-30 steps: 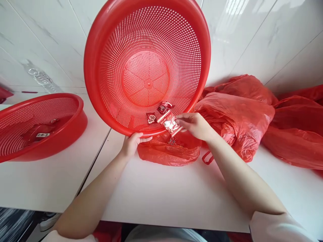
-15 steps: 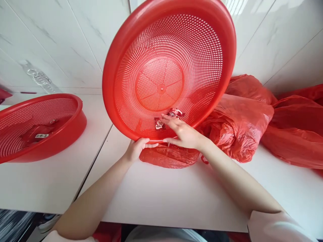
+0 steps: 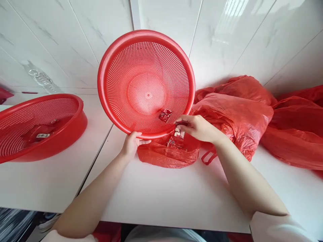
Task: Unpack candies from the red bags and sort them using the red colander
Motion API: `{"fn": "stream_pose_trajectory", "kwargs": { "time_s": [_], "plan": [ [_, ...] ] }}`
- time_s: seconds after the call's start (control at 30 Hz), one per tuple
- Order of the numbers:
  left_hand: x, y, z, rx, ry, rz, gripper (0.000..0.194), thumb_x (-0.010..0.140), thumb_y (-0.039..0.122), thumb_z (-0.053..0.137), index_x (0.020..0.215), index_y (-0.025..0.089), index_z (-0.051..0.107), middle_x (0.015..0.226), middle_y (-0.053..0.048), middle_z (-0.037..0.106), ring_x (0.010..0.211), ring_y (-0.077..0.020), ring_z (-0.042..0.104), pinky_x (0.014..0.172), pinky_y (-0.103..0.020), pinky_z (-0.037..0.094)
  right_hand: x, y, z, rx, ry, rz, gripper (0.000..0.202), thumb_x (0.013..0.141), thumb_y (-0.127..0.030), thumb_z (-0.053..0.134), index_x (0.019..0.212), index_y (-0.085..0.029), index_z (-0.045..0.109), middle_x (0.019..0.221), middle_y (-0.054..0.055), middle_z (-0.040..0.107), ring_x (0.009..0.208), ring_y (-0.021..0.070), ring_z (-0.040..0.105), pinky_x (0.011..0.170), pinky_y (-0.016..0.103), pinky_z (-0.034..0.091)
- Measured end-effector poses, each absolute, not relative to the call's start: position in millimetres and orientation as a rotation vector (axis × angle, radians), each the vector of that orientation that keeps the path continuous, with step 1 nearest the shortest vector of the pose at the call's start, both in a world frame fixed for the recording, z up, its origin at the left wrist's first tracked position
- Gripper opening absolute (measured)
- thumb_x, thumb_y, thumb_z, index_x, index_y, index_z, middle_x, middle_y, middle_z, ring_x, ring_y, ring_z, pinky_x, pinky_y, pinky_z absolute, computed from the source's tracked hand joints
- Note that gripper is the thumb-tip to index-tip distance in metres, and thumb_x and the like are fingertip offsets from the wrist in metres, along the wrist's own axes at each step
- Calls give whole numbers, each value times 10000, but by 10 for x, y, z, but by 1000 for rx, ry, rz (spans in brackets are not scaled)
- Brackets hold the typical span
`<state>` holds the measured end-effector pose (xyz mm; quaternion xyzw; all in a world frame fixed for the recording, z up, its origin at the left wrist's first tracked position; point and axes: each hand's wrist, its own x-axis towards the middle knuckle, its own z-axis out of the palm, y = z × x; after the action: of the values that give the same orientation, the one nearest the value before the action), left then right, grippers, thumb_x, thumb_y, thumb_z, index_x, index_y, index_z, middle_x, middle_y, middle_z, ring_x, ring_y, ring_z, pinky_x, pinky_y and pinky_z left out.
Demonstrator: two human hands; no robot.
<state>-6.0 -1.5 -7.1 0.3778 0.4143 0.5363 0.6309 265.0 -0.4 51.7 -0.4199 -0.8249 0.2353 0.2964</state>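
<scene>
My left hand is closed on the near rim of a red perforated plastic basket, which is tilted so its inside faces me. One small dark red packet lies on the basket's lower inner wall. Just outside the rim at the right, my right hand pinches a small printed packet. Below that hand, an open red plastic bag rests on the table with more small packets in its mouth. The fingertips of the left hand reach partly under the rim.
A second red basket with a red bag inside stands at the left. Full red plastic bags crowd the right side against the tiled wall. A clear plastic bottle stands at the back left. A seam crosses the white table.
The basket has come down and tipped differently, showing more of the bag below. My right hand has moved out of the basket to the right, with a packet now between its fingers.
</scene>
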Motion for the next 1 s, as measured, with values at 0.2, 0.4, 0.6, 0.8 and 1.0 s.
{"fn": "stream_pose_trajectory", "kwargs": {
  "time_s": [0.2, 0.4, 0.6, 0.8, 1.0],
  "plan": [
    [-96, 31, -84, 847, 964, 1247, 108, 693, 224, 582, 747, 133, 561, 883, -70, 629, 953, -254, 619, 753, -417, 575, 2692, 14, 512, -1185, -2438, 524, 279, 928, -308, 453, 787, -191, 663, 715, 22, 655, 623, 139, 587, 658, 275, 473],
    [-97, -1, -86, 906, 984, 1166, 147, 705, 243, 578, 803, 134, 568, 886, -77, 642, 890, -253, 646, 685, -391, 585, 2510, 96, 292, -1225, -2280, -13, 285, 920, -313, 478, 1115, -138, 589, 1219, 160, 575, 1122, 259, 540, 975, 407, 426],
    [-12, -161, -13, 964, 954, 1027, 234, 729, 242, 581, 926, 122, 625, 914, -87, 660, 833, -248, 649, 587, -348, 582, 2486, 166, 61, -1552, -2222, 46, 442, 844, -289, 591, 1249, -132, 506, 1064, 153, 670, 993, 296, 627, 889, 445, 457],
    [-19, -163, -12, 998, 961, 1064, 232, 728, 245, 590, 920, 122, 637, 969, -94, 660, 859, -253, 641, 573, -348, 591, 2562, 217, 124, -1427, -1905, 546, 206, 892, -342, 514, 906, -189, 651, 757, 37, 705, 674, 180, 662, 689, 304, 507],
    [-60, -112, -52, 1005, 987, 1110, 263, 705, 264, 611, 927, 125, 636, 916, -88, 663, 834, -268, 650, 570, -378, 594, 2567, 220, 183, -1195, -1671, 1046, 262, 856, -436, 564, 828, -186, 635, 778, 42, 694, 720, 171, 661, 707, 301, 544]
  ]
}}
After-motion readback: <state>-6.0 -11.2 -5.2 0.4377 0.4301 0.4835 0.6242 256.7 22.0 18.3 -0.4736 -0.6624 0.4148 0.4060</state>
